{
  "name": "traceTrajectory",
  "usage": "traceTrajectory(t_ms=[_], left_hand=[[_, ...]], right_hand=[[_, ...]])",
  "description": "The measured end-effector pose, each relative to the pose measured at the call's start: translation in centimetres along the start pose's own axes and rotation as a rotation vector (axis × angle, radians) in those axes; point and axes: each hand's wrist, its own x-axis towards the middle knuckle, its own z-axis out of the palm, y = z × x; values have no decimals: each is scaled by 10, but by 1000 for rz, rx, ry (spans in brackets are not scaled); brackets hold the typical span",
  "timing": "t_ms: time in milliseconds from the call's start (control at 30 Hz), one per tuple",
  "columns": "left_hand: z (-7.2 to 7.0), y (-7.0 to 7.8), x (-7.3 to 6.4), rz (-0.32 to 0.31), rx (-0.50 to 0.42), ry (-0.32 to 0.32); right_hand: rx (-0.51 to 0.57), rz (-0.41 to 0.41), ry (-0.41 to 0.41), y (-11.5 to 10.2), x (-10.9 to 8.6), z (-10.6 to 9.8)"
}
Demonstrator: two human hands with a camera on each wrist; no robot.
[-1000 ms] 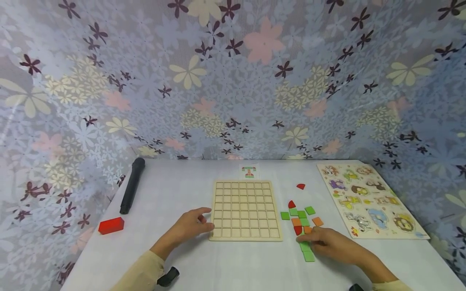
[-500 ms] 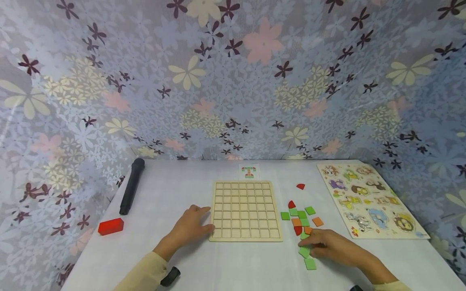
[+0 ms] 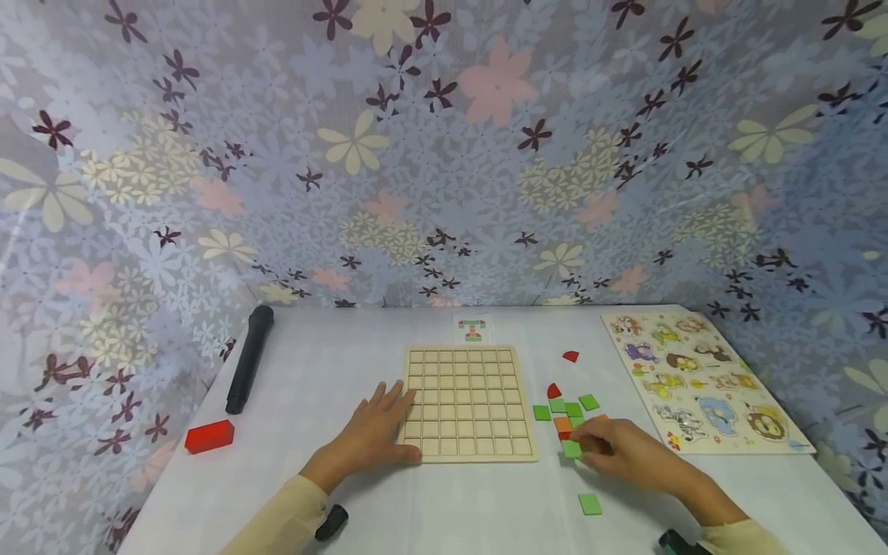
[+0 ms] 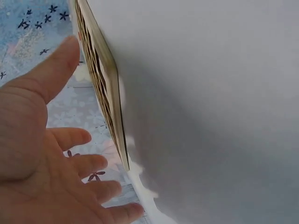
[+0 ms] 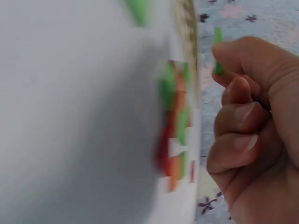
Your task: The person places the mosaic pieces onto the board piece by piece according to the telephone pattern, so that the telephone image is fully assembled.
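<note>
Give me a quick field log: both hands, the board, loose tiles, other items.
board: center, gridded
left hand: fingers spread at board's left edge; contact unclear
right hand: pinches a green tile
loose tiles: green, orange, red; right of board
card: beyond board
animal puzzle: far right
black rod, red block: far left

There is one left hand [image 3: 368, 435] and one right hand [image 3: 627, 456]. At least seven green squares [image 3: 590, 505] show (the right hand is in the way, so the full number is unclear), plus at least two orange squares [image 3: 563, 425] and three red wedges [image 3: 570, 356]. One gridded board [image 3: 470, 405], one pattern card [image 3: 472, 330], one animal puzzle [image 3: 708, 378], one black rod [image 3: 250, 358] and one red block [image 3: 210, 437] are present.
</note>
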Motion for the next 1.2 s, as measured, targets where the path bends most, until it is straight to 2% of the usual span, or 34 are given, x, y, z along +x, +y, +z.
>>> traceTrajectory(t_ms=[100, 200, 400, 533, 633, 800, 900, 1200], left_hand=[[-1, 0, 2, 14, 14, -17], [-1, -2, 3, 5, 16, -34], [1, -4, 2, -24, 18, -52], [3, -3, 4, -20, 23, -60], [5, -1, 6, 0, 14, -69], [6, 3, 8, 32, 30, -80], [6, 2, 8, 22, 55, -85], [1, -3, 3, -4, 38, -82]], right_hand=[[-10, -1, 77, -2, 22, -12], [-23, -4, 118, -3, 52, -18], [-20, -17, 77, -6, 116, -14], [-35, -23, 45, -7, 141, -7], [-86, -6, 23, -4, 149, -1], [-157, 19, -1, 1, 149, 8], [-173, 17, -17, 2, 150, 11], [-205, 43, -26, -8, 162, 13]])
